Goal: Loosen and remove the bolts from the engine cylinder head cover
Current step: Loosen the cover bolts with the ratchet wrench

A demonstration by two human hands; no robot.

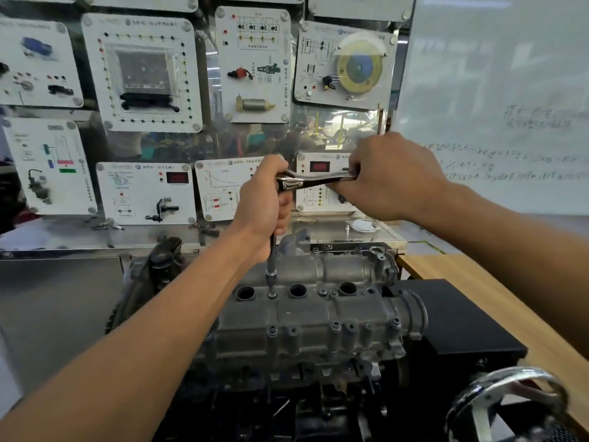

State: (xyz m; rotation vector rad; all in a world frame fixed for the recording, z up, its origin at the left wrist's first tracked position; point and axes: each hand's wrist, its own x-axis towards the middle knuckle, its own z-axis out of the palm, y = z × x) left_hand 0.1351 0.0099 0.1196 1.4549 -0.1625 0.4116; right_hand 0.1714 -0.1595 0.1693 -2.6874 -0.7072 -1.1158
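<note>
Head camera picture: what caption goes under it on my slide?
Left hand steadies the extension bar, socket on the cylinder head cover; right hand grips the ratchet handle.

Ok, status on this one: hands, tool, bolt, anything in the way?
Grips: left hand on extension bar, right hand on ratchet handle. Its socket sits on the cylinder head cover, bolt hidden beneath. Swing path looks clear.

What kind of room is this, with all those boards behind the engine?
Most likely a car-mechanics training workshop or classroom. A bare engine sits out for practice. Teaching panels with mounted car parts and wiring diagrams stand behind it. A whiteboard carries handwritten notes.
</note>
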